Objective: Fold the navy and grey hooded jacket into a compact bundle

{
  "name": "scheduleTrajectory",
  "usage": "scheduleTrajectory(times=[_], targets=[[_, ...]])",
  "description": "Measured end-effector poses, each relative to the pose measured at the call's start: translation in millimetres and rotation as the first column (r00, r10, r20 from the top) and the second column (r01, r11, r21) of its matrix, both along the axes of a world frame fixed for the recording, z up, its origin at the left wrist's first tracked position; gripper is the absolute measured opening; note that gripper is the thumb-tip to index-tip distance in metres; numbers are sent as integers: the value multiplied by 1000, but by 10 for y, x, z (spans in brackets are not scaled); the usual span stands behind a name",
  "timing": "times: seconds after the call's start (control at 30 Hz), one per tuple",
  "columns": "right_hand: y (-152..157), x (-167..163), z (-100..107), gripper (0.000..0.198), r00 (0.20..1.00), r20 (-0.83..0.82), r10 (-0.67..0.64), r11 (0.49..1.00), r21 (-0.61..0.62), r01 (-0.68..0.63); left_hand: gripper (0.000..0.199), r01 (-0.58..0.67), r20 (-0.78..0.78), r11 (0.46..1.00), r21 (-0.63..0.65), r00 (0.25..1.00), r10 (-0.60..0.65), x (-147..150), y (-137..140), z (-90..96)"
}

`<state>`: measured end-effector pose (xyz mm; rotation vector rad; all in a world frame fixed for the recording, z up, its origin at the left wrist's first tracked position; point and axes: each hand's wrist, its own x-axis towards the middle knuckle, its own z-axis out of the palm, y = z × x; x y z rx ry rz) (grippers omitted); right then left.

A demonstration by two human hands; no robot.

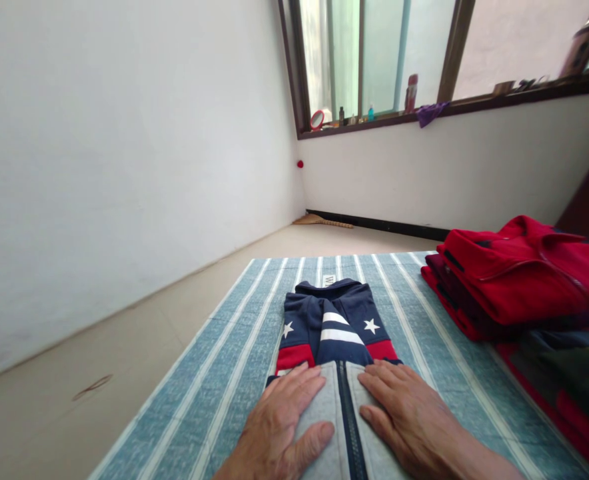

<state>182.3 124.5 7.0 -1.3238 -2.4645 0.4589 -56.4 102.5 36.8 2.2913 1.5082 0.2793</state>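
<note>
A jacket (342, 335) lies folded on the striped bed sheet (214, 353). Its upper part is navy with white stars, white stripes and red bands, while a grey panel with a dark zipper (350, 420) is turned up toward me. On the left side of that panel rests my left hand (287, 420), palm down and fingers stretched out. My right hand (407, 410) lies flat on the right side of the zipper, fingers forward. Neither hand grasps the cloth. The near end of the jacket runs out of view.
To the right stand piles of folded clothes: a red jacket (529, 267) on top of one, dark garments (569, 373) nearer me. A white wall (124, 133) rises at left beyond the tiled floor (184, 293). Bottles and a small mirror (317, 120) line the window sill.
</note>
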Motion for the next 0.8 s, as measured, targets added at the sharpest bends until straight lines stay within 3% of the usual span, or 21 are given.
scheduleTrajectory(times=[0.4,0.8], targets=[[-13,-4,85,29,1000,18,3,997,-77,-2,59,-15,-2,999,-40,1000,15,15,2,-1],[-8,10,131,26,1000,-11,17,998,-54,-18,57,-30,36,999,-41,999,32,65,-9,39]])
